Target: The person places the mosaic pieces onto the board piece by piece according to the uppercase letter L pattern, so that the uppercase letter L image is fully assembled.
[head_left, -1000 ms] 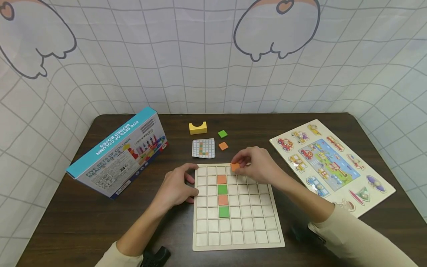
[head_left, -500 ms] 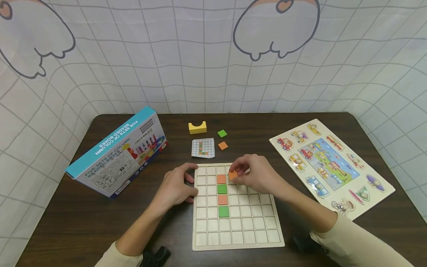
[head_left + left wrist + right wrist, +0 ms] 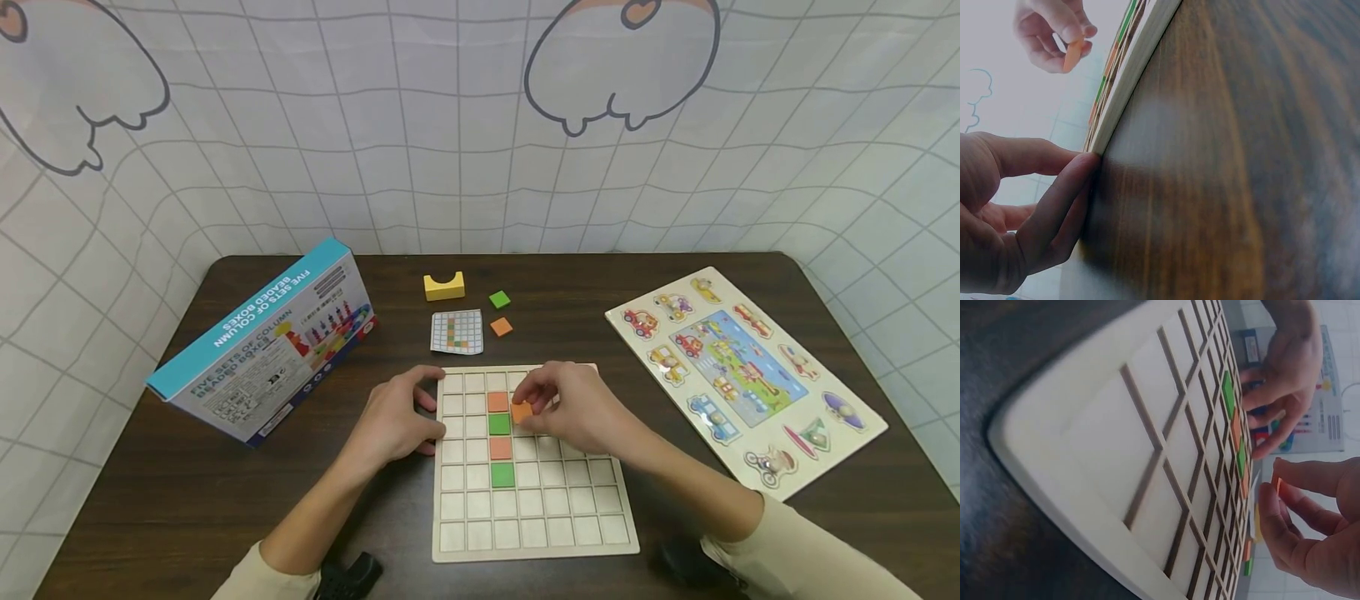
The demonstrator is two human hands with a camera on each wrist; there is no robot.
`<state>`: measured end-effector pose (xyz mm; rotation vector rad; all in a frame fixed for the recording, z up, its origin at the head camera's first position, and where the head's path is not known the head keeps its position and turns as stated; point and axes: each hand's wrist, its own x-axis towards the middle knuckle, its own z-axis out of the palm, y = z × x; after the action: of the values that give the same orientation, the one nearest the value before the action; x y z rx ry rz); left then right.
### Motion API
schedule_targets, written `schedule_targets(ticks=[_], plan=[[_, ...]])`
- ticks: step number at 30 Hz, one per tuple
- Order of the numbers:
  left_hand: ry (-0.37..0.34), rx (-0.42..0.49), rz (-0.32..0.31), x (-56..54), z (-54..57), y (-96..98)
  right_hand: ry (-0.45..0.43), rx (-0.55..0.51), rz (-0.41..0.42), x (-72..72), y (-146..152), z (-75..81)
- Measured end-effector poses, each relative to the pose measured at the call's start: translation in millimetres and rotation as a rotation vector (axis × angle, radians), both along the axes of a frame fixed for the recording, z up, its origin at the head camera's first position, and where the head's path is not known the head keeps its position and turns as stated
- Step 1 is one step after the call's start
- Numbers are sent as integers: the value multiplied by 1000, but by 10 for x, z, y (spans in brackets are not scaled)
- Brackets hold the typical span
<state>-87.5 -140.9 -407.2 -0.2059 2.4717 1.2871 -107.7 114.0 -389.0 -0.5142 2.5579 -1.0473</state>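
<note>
My right hand [image 3: 573, 408] pinches an orange square tile [image 3: 521, 412] between thumb and fingertips. It hangs over the wooden grid board [image 3: 555, 530], just right of its coloured column. The right wrist view shows that tile [image 3: 1279, 485] edge-on, raised above the grid. Along the board's left edge, my left hand [image 3: 397, 421] rests with thumb and index fingertips touching the side. From the left wrist view, its fingertips meet the board's edge [image 3: 1130, 84]. Orange and green tiles alternate down the third column, including a green tile [image 3: 502, 475] at the bottom.
Behind the board lie a printed grid card [image 3: 457, 332], a loose orange tile [image 3: 501, 327], a loose green tile [image 3: 499, 298] and a yellow arch block [image 3: 445, 287]. A beaded-boxes carton [image 3: 277, 358] stands left; a vehicle puzzle board [image 3: 693, 329] lies right.
My right hand has brought the orange tile from the board's far edge toward me, to beside the green tile in the coloured column. The left hand has stayed at the left edge.
</note>
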Motion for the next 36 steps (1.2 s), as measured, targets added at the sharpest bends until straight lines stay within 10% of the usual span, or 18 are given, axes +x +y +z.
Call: schedule_targets(ticks=[36], plan=[[2,-1,-5,1,-3,-2,-4,-8,118,559,-159,-84]])
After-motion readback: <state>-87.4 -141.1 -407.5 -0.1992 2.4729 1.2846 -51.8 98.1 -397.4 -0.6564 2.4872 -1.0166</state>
